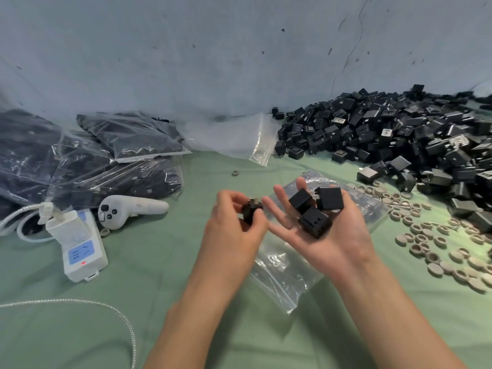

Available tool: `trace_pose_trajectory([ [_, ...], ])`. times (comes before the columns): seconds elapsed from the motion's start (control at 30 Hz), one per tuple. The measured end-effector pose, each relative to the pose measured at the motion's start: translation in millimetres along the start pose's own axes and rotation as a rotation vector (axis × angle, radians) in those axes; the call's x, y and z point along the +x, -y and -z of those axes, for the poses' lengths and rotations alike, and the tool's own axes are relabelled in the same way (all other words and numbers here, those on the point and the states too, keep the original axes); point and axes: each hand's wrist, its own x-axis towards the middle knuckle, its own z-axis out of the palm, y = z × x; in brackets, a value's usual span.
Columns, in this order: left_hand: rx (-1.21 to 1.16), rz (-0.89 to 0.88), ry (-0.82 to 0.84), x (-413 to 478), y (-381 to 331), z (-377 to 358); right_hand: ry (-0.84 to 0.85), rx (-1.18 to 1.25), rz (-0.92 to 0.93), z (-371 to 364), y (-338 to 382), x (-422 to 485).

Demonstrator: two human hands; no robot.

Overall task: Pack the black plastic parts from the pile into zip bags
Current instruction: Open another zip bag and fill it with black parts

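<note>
Your left hand (234, 225) is curled round one black part (251, 210), pinching it between thumb and fingertips. It is held well left of the pile (399, 134) and nearer to you than it.

Your right hand (327, 235) lies palm up with fingers spread, closer to the pile than the left hand. Three parts (316, 209) rest on its palm and fingers, touching one another. No finger closes over them.

The pile is a broad heap of black parts on the green desk (186, 302), set against the blue wall (239, 62).

- A flat clear bag (282, 278) lies on the desk left of the pile, under both hands. Whether its mouth is open cannot be told.
- A stack of empty bags (239, 137) touches the pile's left edge.
- Filled bags (80, 161), dark with parts, lie far left of the pile.
- Grey round caps (439, 243) are scattered along the pile's near edge.
- A white controller (127, 209) and a white power strip (80, 246), red light showing, lie far left of the pile.
- A braided cable (106, 307) curves across the desk, far left of the pile and nearest to you.
</note>
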Motion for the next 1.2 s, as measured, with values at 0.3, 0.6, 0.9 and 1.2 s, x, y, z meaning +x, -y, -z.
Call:
trace_pose_trajectory([
  [0.3, 0.202, 0.226, 0.160, -30.1, 33.7, 61.1, -0.138, 0.057, 0.219, 8.6, 29.7, -3.8],
  [0.6, 0.378, 0.028, 0.281, -46.0, 17.7, 17.2, -0.170, 0.053, 0.256, 8.9, 29.9, -2.7],
  [0.9, 0.449, -0.256, 0.459, -44.4, 18.9, 24.0, -0.186, 0.086, 0.259, 10.2, 35.7, 2.3],
  [1.2, 0.539, -0.345, 0.411, -15.3, 21.6, -20.7, -0.215, 0.077, 0.269, 8.6, 37.0, -0.8],
])
